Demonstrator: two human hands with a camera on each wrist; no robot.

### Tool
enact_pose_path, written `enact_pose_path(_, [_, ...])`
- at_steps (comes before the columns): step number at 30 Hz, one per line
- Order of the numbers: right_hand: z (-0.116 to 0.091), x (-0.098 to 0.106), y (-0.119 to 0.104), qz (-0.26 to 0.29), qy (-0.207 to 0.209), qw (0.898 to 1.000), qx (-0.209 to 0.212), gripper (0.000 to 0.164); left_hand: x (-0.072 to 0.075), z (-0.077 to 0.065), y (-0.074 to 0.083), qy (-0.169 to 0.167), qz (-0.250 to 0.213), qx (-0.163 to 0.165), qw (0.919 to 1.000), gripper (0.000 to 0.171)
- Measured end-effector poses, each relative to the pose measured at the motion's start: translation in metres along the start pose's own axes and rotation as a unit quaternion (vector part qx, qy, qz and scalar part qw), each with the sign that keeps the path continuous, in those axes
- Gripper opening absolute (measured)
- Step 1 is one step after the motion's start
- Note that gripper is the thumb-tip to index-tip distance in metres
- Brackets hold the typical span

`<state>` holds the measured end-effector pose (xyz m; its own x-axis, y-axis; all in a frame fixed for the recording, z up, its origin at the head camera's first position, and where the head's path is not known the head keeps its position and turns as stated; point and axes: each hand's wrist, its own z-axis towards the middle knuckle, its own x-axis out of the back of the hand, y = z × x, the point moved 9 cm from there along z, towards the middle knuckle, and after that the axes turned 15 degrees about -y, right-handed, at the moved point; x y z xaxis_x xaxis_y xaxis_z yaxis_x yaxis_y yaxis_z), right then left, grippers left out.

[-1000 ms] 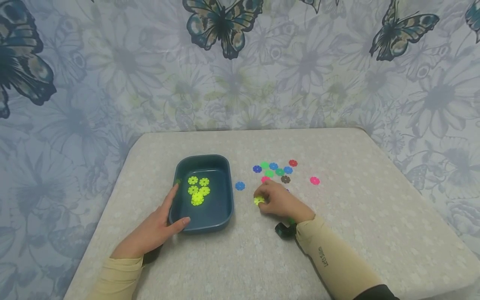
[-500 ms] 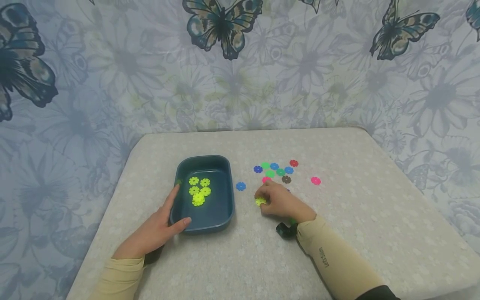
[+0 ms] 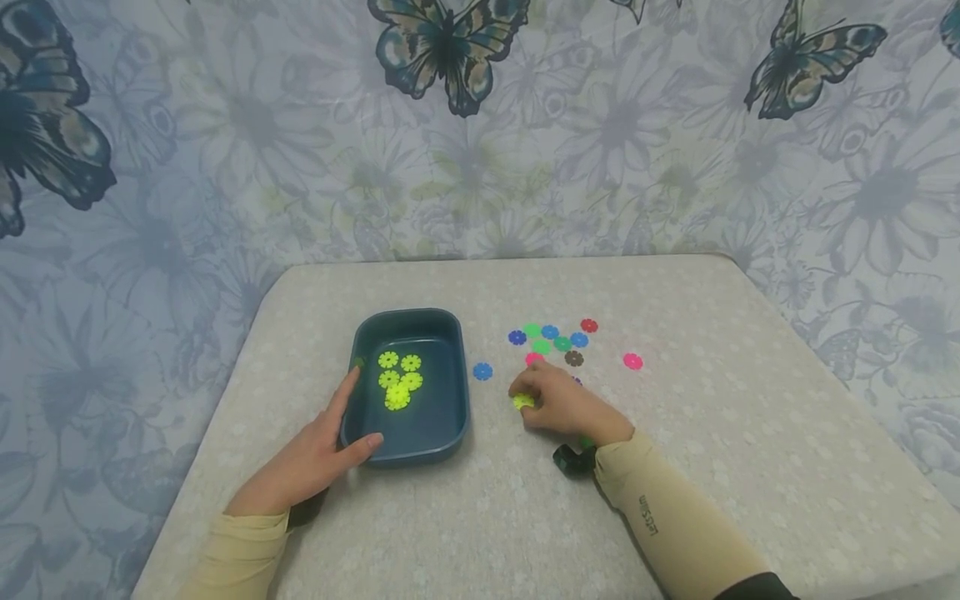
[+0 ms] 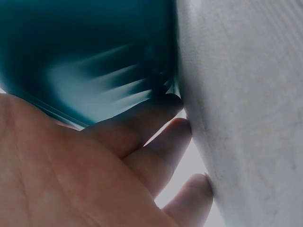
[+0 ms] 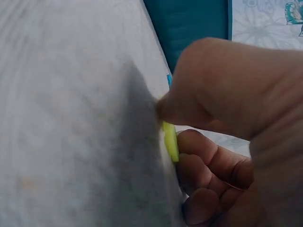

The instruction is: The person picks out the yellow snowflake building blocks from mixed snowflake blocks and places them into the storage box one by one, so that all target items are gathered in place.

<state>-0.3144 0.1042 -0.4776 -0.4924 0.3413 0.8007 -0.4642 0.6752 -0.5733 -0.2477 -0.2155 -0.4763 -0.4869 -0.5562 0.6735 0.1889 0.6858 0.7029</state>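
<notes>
A dark teal rectangular tray (image 3: 437,425) stands left of the middle of the table, with several yellow flower-shaped discs (image 3: 397,396) lying on its floor. My left hand (image 3: 311,454) rests against the tray's near left side, index finger along the left rim and thumb at the near corner. In the left wrist view the fingertips (image 4: 165,101) reach down beside the tray wall to the cloth. To the right of the tray, my right hand (image 3: 562,402) pinches a yellow flower-shaped disc (image 5: 171,142) at table level. The fingers partly cover this disc in the head view.
Several flower-shaped discs in blue, green, red, pink and brown (image 3: 573,358) lie beyond the right hand. One blue disc (image 3: 483,372) lies by the tray's right side, and a pink disc (image 3: 633,362) farther right. A patterned cloth covers the table (image 3: 712,433); a butterfly-print wall (image 3: 600,167) stands behind.
</notes>
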Motion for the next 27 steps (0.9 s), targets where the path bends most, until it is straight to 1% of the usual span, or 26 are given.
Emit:
enact_pose_path(4, [0.0004,0.0016,-0.0001,0.010,0.002,1.000,0.005,0.030,0.0012,0.0004,0.0012,0.001,0.002,-0.001,1.0000,0.100])
enact_pose_path(7, [-0.0003,0.0024,0.0002,0.016,0.006,1.000,0.006,0.030,0.0014,0.0004,0.0012,-0.001,0.001,0.005,1.0000,0.100])
enact_pose_path(13, [-0.0019,0.0025,0.0000,0.005,0.014,1.000,0.001,0.031,-0.0006,0.0004,0.0004,-0.007,-0.002,0.013,0.9999,0.101])
enact_pose_path(21, [-0.0017,0.0026,0.0006,-0.020,0.016,1.000,-0.015,0.031,-0.0009,-0.0001,0.0018,-0.003,0.003,0.002,1.0000,0.101])
enact_pose_path(27, [-0.0012,0.0030,0.0042,-0.012,0.017,0.999,-0.033,0.036,-0.0011,-0.0011,0.0025,-0.004,0.000,0.007,1.0000,0.099])
